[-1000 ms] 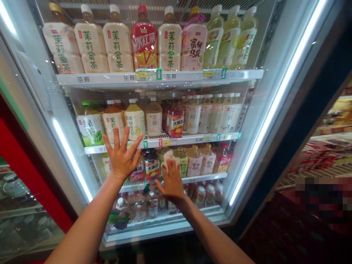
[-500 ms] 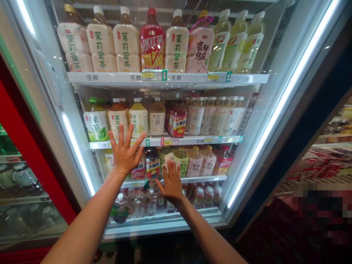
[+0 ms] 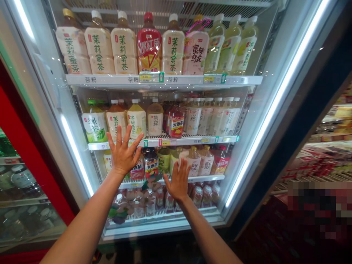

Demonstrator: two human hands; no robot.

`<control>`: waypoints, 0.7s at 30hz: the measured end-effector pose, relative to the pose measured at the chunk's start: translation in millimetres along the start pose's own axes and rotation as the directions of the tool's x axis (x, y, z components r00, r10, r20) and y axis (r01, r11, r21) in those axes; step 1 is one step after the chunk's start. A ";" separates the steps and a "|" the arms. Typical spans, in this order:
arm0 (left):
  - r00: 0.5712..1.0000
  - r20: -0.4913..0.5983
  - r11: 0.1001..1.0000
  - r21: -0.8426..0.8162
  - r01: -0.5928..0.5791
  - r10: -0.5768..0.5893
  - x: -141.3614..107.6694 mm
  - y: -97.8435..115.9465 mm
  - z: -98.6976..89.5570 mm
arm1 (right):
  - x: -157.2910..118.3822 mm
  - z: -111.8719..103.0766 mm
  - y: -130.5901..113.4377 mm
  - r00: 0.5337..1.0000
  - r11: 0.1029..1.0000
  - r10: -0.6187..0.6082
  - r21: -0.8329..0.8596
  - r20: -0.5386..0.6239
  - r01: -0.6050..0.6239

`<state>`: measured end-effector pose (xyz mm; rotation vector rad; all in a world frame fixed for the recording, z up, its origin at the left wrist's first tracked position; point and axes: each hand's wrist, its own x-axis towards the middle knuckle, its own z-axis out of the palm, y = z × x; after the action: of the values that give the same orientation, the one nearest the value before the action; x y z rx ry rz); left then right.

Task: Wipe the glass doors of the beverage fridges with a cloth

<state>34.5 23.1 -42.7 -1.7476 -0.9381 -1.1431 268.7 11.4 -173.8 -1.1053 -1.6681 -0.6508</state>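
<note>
Head view: left hand (image 3: 123,156) and right hand (image 3: 178,180) are held open against the cooler's glass door (image 3: 249,121), fingers (image 3: 118,137) spread, nothing being gripped.

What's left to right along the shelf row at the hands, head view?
left hand → 大冰茶 bottle → right hand → 蜜桃乌龙 tea bottle → red-labelled bottle

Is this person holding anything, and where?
The left hand holds nothing, spread open on the fridge's glass door. The right hand is spread open too, but a pale patch at its fingers could be a cloth, so I cannot tell.
</note>
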 end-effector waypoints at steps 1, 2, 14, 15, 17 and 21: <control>1.000 0.000 1.000 0.000 -0.001 0.001 -0.1 -0.2 0.1 | -12.9 2.5 2.1 1.000 1.000 0.006 0.001 0.014 -0.006; 1.000 -0.003 1.000 0.003 -0.004 0.004 0.0 -0.5 0.1 | -12.3 2.5 4.6 1.000 1.000 0.010 0.000 0.011 -0.010; 1.000 -0.013 1.000 0.002 0.002 -0.002 0.2 -1.1 0.6 | 35.3 -16.6 18.1 1.000 0.999 0.000 -0.033 -0.031 -0.001; 1.000 -0.009 1.000 0.006 0.004 -0.004 0.0 -1.3 0.7 | 10.9 -11.5 14.5 1.000 1.000 -0.015 -0.012 0.019 0.015; 1.000 -0.006 1.000 0.011 0.004 -0.004 -0.3 -1.8 0.8 | -5.9 -7.0 5.9 0.997 0.999 -0.033 0.028 0.063 0.031; 1.000 -0.016 1.000 0.024 -0.008 0.008 -0.1 -2.1 0.4 | 76.7 -18.9 -11.9 0.999 0.999 0.010 0.034 -0.045 -0.008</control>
<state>32.7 24.3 -42.5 -1.7195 -0.9308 -1.1350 259.3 18.5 -94.8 -1.0657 -1.6293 -0.6348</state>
